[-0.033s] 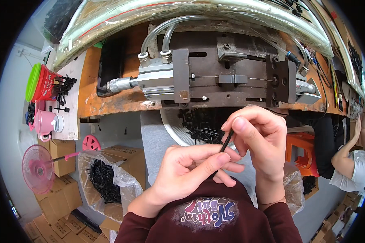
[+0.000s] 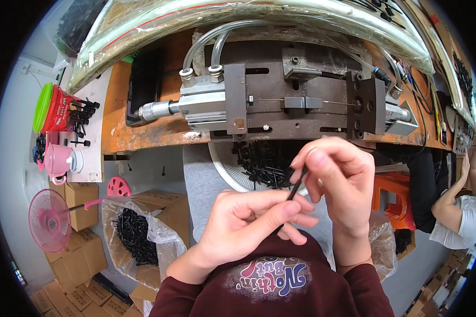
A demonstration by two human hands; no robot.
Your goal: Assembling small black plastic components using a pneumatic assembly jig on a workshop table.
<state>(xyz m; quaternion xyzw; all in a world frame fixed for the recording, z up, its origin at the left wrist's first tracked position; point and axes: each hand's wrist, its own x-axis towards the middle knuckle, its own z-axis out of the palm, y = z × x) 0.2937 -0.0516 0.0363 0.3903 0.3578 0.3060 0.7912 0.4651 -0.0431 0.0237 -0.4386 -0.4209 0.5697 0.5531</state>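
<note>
Sweater [image 2: 269, 301], dark red with a coloured print on the chest: filling the lower edge, sleeves reaching up both sides. Left hand [image 2: 243, 224], palm turned inward: pinching a thin black rod [image 2: 296, 185] between thumb and forefinger, other fingers spreading loosely beneath. Rod: slanting up and to the right between both hands, above the lap, lower end disappearing behind the left thumb. Right hand [image 2: 344, 179]: curling, thumb and forefinger bending about the rod's upper end; cannot tell whether pressing on it.

Below the hands, grey cloth [image 2: 195, 174]: covering the lap. White basket [image 2: 222, 171]: sitting just short of the bench, holding a heap of black pieces [image 2: 262, 161]. To the left, clear plastic bag [image 2: 169, 238]: lining a carton and holding more black pieces. Pink fan [image 2: 49, 220]: standing beside stacked cardboard boxes [image 2: 79, 261]. To the right, orange stool [image 2: 391, 190]: showing behind the right forearm.

On the wooden bench [image 2: 164, 134], machine [image 2: 280, 121] with a dark metal base: lying lengthwise, carrying two small blocks [image 2: 303, 103] at its middle and clear tubes [image 2: 201, 47] at its left. Red tub [image 2: 58, 108] and pink cup [image 2: 58, 158]: standing at the left end. Farther right, another person in a white shirt [image 2: 457, 224]: reaching toward the bench.
</note>
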